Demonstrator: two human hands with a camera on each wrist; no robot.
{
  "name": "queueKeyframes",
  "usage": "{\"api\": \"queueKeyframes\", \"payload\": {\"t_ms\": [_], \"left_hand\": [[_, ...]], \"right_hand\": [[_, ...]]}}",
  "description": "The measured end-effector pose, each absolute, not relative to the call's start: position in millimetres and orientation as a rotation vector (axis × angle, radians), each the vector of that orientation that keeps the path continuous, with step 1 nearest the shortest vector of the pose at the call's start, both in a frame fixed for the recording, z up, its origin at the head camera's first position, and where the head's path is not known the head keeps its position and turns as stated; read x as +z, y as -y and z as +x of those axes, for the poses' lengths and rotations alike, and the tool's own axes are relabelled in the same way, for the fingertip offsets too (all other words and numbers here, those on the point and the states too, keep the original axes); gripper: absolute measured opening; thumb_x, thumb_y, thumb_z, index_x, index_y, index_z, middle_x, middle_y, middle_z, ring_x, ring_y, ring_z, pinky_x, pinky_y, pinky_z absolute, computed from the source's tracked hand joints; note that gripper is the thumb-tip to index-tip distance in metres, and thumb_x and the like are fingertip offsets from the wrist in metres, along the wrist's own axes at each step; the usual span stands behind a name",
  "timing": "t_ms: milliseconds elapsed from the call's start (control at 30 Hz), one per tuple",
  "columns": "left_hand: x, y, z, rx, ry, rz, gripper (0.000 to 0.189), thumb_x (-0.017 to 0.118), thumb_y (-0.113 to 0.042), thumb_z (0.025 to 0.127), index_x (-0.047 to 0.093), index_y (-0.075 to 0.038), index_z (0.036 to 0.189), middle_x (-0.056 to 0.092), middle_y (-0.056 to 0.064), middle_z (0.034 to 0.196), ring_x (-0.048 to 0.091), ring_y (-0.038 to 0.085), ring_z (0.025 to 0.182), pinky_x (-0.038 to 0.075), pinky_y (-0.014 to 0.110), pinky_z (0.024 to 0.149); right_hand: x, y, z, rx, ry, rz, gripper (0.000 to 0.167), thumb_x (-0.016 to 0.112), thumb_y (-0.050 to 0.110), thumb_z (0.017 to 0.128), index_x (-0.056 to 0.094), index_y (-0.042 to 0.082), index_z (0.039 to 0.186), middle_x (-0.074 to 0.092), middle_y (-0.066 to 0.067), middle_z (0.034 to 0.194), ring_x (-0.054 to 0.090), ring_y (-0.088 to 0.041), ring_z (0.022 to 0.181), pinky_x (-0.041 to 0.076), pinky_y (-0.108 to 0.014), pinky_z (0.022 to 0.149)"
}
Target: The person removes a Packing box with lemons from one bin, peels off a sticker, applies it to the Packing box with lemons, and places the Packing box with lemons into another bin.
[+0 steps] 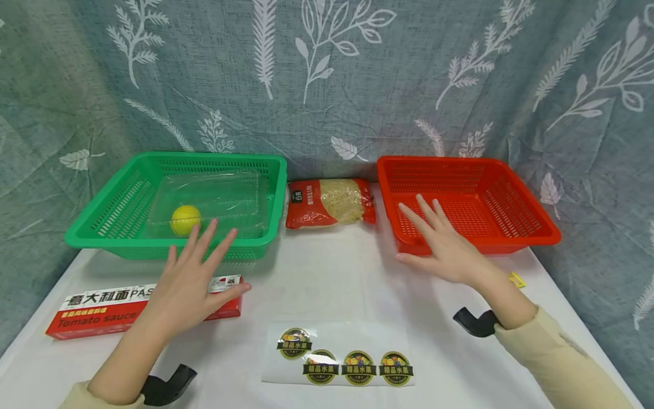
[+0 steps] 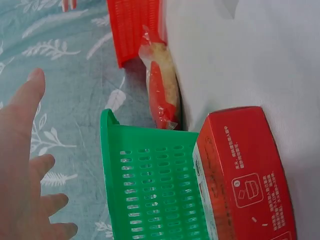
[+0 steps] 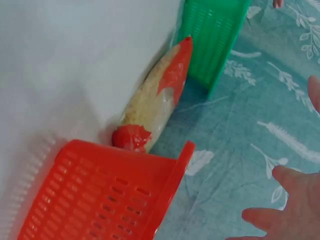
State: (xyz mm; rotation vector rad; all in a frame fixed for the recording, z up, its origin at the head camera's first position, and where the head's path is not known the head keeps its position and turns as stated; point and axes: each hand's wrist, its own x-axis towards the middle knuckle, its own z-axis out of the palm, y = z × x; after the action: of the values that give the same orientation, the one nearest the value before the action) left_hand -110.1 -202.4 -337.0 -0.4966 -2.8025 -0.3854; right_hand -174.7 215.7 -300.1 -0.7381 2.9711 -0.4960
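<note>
My left hand hovers with fingers spread above a red and white pasta box, near the front rim of the green basket. Inside that basket lie a yellow ball-like fruit and a clear plastic container. Over the near left side of the red basket, my right hand is held with its fingers apart, holding nothing. The red basket's slotted floor shows bare. Between the baskets lies a red and clear bag of pale dry food, its exact content unclear.
A clear sheet with several round fruit stickers lies at the table's front. A small yellow piece sits right of the right wrist. Behind the baskets hangs a grey-green leaf-patterned curtain. Black straps are on both wrists.
</note>
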Motion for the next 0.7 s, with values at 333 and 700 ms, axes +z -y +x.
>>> {"api": "queueKeyframes", "payload": {"t_ms": [333, 700], "left_hand": [[-343.1, 209.2, -104.6, -0.608, 2.812, -0.383, 0.075, 0.052, -0.046, 0.089, 0.016, -0.016, 0.147, 0.012, 0.021, 0.149, 0.007, 0.047, 0.133, 0.010, 0.073, 0.093], [-350.4, 216.0, -101.5, -0.834, 2.771, -0.269, 0.064, 0.046, -0.036, 0.095, 0.016, -0.014, 0.147, 0.019, 0.025, 0.144, 0.022, 0.053, 0.123, 0.020, 0.071, 0.090]], "right_hand": [[-304.1, -197.9, -189.4, -0.627, -2.910, -0.827, 0.082, 0.056, 0.056, 0.083, 0.010, 0.032, 0.147, 0.002, -0.002, 0.153, 0.003, -0.031, 0.138, 0.023, -0.061, 0.100], [-303.8, -164.6, -208.0, -0.738, -2.817, -0.941, 0.081, 0.057, 0.051, 0.085, 0.016, 0.021, 0.147, 0.015, -0.005, 0.151, 0.017, -0.026, 0.136, 0.020, -0.050, 0.107]]}}
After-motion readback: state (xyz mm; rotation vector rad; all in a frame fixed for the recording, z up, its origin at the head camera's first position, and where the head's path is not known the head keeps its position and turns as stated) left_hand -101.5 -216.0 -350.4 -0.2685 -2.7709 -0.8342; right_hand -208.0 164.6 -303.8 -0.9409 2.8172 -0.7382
